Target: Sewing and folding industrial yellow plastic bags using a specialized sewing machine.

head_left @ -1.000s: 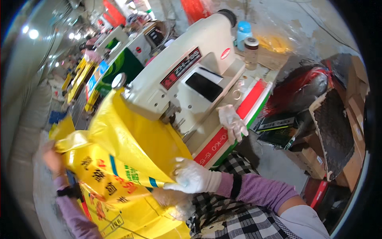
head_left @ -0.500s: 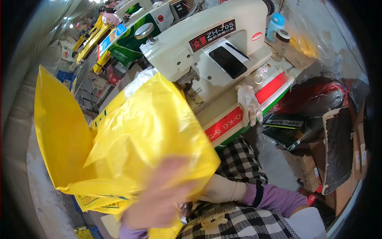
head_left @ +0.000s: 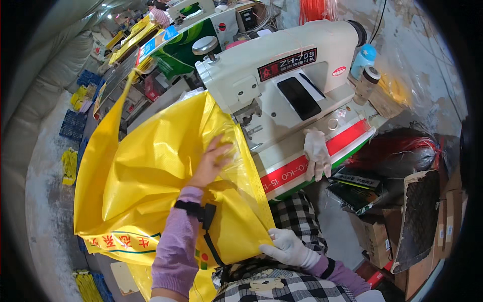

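Observation:
A big yellow woven plastic bag (head_left: 146,176) is spread over my lap and up against the white industrial sewing machine (head_left: 282,55). Bare and with its fingers apart, my left hand (head_left: 211,162) lies on the bag's surface near its right edge. My right hand (head_left: 289,249), in a white glove, pinches the bag's lower right corner. The bag's stitched-looking right edge runs up toward the needle area (head_left: 249,121). Part of that area is hidden behind the bag.
On the machine rest a dark phone (head_left: 299,98) and a pen. A white glove (head_left: 317,153) hangs over the bed's front edge. Two bottles (head_left: 366,83) stand behind right. Cardboard boxes (head_left: 375,239) and plastic bundles sit at right; tied yellow bundles (head_left: 69,166) lie at left.
My left hand has moved up and away from me onto the bag. The bag has flattened out toward me, and my gloved right hand now shows at its corner.

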`<control>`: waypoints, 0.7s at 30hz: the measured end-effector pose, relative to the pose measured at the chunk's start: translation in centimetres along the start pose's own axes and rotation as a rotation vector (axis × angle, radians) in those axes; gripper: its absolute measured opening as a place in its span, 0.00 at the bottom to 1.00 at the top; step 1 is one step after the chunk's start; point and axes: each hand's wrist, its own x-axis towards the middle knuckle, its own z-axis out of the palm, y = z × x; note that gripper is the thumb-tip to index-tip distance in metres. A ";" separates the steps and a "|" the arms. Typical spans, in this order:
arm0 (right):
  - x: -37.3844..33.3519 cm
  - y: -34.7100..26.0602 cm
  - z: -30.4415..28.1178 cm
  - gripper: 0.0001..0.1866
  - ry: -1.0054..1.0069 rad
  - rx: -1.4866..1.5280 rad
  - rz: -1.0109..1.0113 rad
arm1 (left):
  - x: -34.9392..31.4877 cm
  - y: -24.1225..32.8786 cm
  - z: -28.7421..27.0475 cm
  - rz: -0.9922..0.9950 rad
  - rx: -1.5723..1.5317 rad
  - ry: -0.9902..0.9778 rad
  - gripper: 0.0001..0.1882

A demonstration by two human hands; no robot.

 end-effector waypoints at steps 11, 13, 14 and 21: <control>-0.8 3.2 -0.6 0.07 -0.050 -0.371 -0.171 | -5.4 4.1 12.1 -0.015 0.248 0.300 0.20; -1.8 5.9 -1.1 0.08 0.062 -0.234 -0.001 | -9.8 6.8 11.3 -0.006 0.461 -0.134 0.24; -1.4 5.8 -1.7 0.09 0.002 -0.229 0.018 | -11.5 8.3 9.0 0.028 0.325 -0.285 0.22; 4.2 6.5 -4.5 0.14 0.013 -0.277 0.053 | -7.9 13.4 -19.8 -0.442 1.553 0.512 0.47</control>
